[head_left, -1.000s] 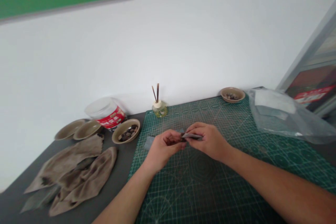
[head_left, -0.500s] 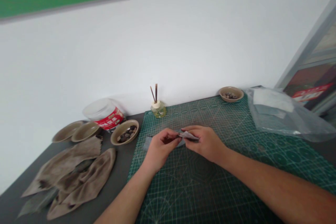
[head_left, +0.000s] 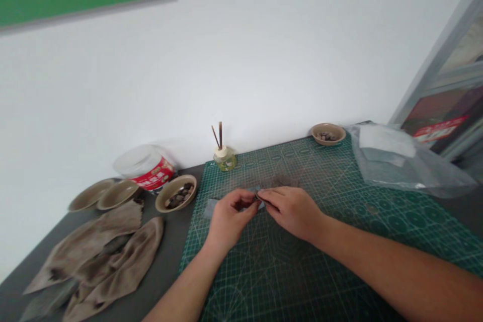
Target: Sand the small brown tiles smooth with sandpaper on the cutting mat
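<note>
My left hand point(head_left: 230, 215) is closed in a pinch over the cutting mat point(head_left: 241, 276), with its thumb and fingertips around a small dark piece point(head_left: 257, 195), perhaps a stone. Against that piece press the fingertips of my right hand point(head_left: 294, 210), which is closed on a thin folded grey sheet; mostly its dark edge shows under the fingers. A flat grey piece of sheet point(head_left: 210, 208) lies on the mat beside my left hand, partly covered by it. Brownish dust point(head_left: 283, 180) is spread on the mat just beyond my right hand.
Left of the mat are a bowl of small stones point(head_left: 176, 193), two more bowls point(head_left: 117, 195), a red-labelled plastic tub point(head_left: 145, 163) and a crumpled brown cloth point(head_left: 124, 261). Toward the wall stand a reed diffuser point(head_left: 225, 159) and another stone bowl point(head_left: 328, 134). A clear plastic bag point(head_left: 400, 161) lies right.
My right hand has turned more palm-down and its fingertips have closed in against the left ones. The folded grey sheet, plainly visible before, is now mostly covered. The view has shifted slightly.
</note>
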`<action>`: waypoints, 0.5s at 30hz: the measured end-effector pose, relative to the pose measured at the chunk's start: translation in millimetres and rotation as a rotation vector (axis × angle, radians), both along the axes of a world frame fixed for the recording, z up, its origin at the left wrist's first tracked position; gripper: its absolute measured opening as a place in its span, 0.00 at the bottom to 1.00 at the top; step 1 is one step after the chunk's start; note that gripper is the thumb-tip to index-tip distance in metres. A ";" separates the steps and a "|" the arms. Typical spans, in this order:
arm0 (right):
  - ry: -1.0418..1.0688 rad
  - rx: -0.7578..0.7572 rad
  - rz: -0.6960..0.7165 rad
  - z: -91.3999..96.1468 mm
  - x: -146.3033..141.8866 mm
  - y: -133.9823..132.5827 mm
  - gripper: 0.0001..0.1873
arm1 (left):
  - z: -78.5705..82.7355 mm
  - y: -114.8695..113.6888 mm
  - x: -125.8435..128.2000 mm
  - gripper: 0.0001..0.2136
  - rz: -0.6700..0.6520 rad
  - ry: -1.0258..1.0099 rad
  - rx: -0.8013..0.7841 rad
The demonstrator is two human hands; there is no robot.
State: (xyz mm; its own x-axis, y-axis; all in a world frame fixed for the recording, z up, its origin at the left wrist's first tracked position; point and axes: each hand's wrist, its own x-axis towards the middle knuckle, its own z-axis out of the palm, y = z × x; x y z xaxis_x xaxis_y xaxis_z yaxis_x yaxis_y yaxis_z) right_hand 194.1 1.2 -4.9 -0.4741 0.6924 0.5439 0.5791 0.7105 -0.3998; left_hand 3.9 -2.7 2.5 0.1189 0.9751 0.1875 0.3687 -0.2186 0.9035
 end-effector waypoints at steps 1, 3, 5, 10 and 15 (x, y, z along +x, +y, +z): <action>0.000 0.009 0.001 -0.3 -0.7 -0.8 0.16 | 0.7 -0.6 0.9 0.04 -0.001 0.001 0.004; 0.000 0.019 -0.003 -0.8 -2.4 -1.8 0.16 | 1.7 -1.6 1.9 0.04 0.005 0.010 0.020; -0.010 0.019 -0.013 -1.4 -3.7 -2.1 0.17 | 2.4 -2.4 2.0 0.03 0.024 0.023 0.037; -0.028 0.045 0.032 -4.1 -5.1 -0.2 0.22 | 1.3 -2.6 0.3 0.02 0.075 0.041 0.062; -0.032 0.063 0.023 -6.7 -7.8 2.3 0.21 | -2.5 0.1 0.2 0.01 0.112 0.069 0.050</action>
